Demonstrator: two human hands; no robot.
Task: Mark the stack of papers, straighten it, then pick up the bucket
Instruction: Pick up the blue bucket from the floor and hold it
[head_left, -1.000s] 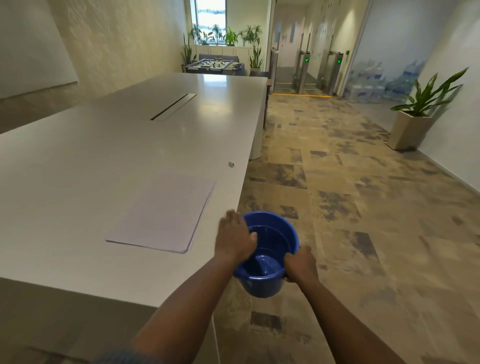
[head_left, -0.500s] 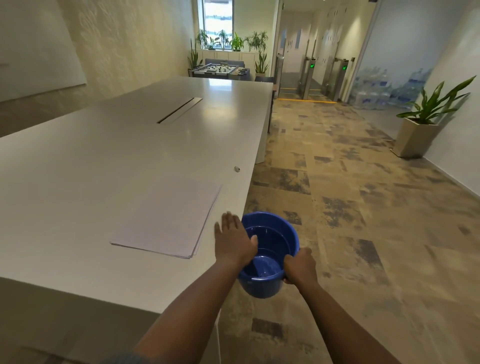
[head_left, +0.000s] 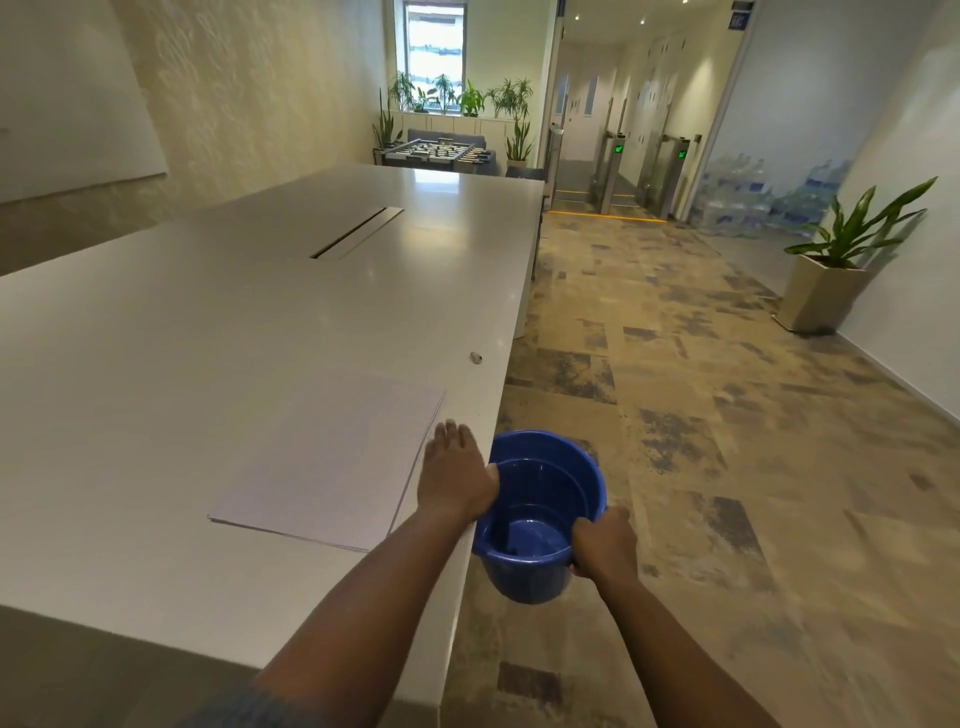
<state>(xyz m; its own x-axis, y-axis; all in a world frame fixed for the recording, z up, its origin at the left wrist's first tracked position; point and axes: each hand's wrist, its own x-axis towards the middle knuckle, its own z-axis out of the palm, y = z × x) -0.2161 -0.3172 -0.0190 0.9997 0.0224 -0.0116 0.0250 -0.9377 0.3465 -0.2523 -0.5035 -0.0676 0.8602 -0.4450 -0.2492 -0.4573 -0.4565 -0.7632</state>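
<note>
A blue plastic bucket (head_left: 540, 525) hangs in the air just off the table's right edge, open side up and nothing visible inside. My left hand (head_left: 457, 475) holds its left rim, thumb hooked over the edge and fingers stretched forward. On the near right rim my right hand (head_left: 602, 543) grips with curled fingers. The stack of white papers (head_left: 327, 457) lies flat on the white table (head_left: 208, 338), just left of my left hand, its sheets slightly fanned at the right edge.
A small grey object (head_left: 475, 357) lies near the table's right edge beyond the papers. A cable slot (head_left: 356, 232) runs along the table's middle. A potted plant (head_left: 826, 291) stands by the right wall. Patterned carpet stretches toward turnstile gates (head_left: 639, 176).
The bucket stays held in both hands beside the table edge. My view has tilted up and shifted slightly, so more of the far room shows.
</note>
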